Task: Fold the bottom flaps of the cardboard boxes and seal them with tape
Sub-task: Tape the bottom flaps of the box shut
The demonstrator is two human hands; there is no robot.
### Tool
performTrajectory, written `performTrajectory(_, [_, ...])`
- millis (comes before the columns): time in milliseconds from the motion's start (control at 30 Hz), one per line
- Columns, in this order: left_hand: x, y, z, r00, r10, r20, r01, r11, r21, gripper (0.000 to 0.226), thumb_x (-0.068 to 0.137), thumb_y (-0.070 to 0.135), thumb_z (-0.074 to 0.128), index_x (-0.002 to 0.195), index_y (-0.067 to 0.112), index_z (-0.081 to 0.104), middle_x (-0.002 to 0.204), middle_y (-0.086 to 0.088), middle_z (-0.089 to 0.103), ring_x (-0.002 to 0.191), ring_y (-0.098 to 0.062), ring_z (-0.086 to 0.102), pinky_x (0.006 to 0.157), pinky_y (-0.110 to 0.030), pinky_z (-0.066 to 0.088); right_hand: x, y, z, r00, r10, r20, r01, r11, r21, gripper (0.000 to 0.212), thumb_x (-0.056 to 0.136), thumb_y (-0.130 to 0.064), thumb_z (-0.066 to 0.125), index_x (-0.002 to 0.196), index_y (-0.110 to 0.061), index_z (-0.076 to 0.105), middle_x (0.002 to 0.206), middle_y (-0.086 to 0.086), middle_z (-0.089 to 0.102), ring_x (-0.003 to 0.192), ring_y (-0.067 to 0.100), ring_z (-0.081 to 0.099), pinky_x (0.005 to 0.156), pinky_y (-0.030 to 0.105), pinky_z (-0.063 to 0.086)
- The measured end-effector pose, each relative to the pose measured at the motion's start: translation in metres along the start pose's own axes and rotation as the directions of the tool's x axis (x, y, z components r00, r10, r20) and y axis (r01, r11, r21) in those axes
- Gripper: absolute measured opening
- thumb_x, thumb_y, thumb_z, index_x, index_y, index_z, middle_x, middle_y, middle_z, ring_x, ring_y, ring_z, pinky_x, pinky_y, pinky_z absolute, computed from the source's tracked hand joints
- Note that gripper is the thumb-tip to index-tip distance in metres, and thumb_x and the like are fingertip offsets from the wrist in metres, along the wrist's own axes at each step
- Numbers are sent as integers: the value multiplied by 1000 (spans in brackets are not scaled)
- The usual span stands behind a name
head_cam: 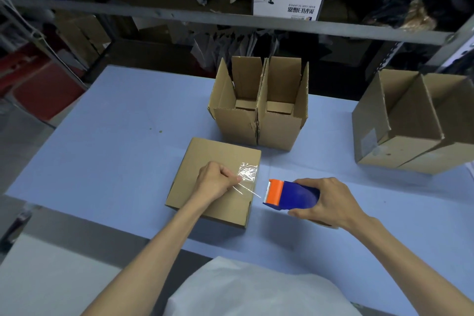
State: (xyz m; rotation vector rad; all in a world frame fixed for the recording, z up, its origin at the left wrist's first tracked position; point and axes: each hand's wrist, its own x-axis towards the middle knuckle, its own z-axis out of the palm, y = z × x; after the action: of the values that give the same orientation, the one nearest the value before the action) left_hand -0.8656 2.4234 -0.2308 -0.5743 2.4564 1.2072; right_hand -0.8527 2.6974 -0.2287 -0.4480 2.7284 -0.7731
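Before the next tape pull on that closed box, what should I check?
1. Closed brown cardboard box lies flat on the blue table: ok.
2. Left hand pinches the clear tape on the box top: ok.
3. Tape lies smooth: not ok, crinkled by the right edge.
4. Right hand grips the blue-and-orange tape dispenser: ok.
5. Tape centred on the flap seam: cannot tell.
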Motion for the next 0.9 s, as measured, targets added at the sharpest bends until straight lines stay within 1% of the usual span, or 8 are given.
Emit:
performTrajectory(133, [2, -2, 5, 999, 41, -30, -40, 998, 57, 26, 74, 28, 81, 57, 20, 63, 62, 8, 62, 68, -17, 60, 66, -26, 47, 2, 0, 4, 1000, 10, 3, -10, 1000, -27, 68, 52, -75, 64, 107, -36, 62, 92, -21, 69, 74, 3, 58, 59, 8, 41])
performTrajectory(233, [2, -3, 8, 997, 74, -33, -70, 990, 126, 33, 73, 24, 80, 49, 21, 58, 61, 12, 62, 77, -17, 64, 66, -22, 42, 2, 1, 5, 1000, 18, 23, -17, 999, -47, 66, 52, -75, 65, 106, -37, 61, 90, -21, 68, 77, 6, 60, 59, 10, 42])
performTrajectory(333, [1, -4, 12, 992, 124, -39, -112, 969, 222, 34, 73, 26, 81, 51, 21, 57, 68, 7, 66, 81, -18, 65, 67, -23, 43, 5, 0, 5, 998, 6, 64, -2, 998, -64, 64, 56, -71, 70, 109, -36, 59, 93, -20, 68, 81, 7, 60, 61, 12, 43])
performTrajectory(433, [2, -3, 12, 984, 173, -47, -148, 931, 334, 27, 77, 32, 80, 63, 16, 63, 82, -3, 70, 84, -25, 64, 71, -29, 49, 11, -1, 3, 997, -15, 79, 25, 992, -127, 62, 60, -68, 72, 111, -35, 60, 93, -18, 68, 77, 4, 56, 58, 7, 35])
performTrajectory(600, [-2, -5, 13, 975, 222, -28, -188, 879, 439, 29, 85, 38, 71, 84, 10, 64, 91, -8, 68, 90, -32, 60, 78, -41, 51, 16, -3, 2, 996, -10, 86, 25, 984, -174, 63, 58, -70, 68, 110, -34, 62, 92, -14, 70, 79, 9, 60, 58, 14, 41])
performTrajectory(767, [-7, -5, 20, 968, 217, -123, -124, 846, 519, 36, 89, 44, 64, 95, 8, 60, 95, -6, 65, 90, -32, 61, 72, -36, 47, 24, -4, 2, 996, -18, 91, 37, 978, -206, 69, 60, -69, 70, 118, -32, 60, 102, -12, 70, 80, 6, 54, 55, 9, 33])
performTrajectory(833, [-9, -5, 23, 961, 226, -159, -107, 834, 541, 35, 89, 43, 62, 100, 10, 59, 100, -6, 61, 92, -32, 62, 71, -35, 45, 27, -5, 1, 996, -20, 93, 40, 974, -224, 72, 61, -69, 70, 121, -31, 58, 106, -12, 69, 85, 8, 57, 56, 11, 34])
performTrajectory(900, [-10, -6, 24, 961, 201, -187, -65, 828, 557, 46, 87, 47, 63, 116, 13, 51, 109, -7, 53, 92, -32, 62, 69, -35, 43, 30, -6, 0, 995, -19, 99, 42, 971, -236, 74, 62, -69, 71, 123, -29, 58, 108, -10, 69, 91, 11, 60, 60, 16, 38])
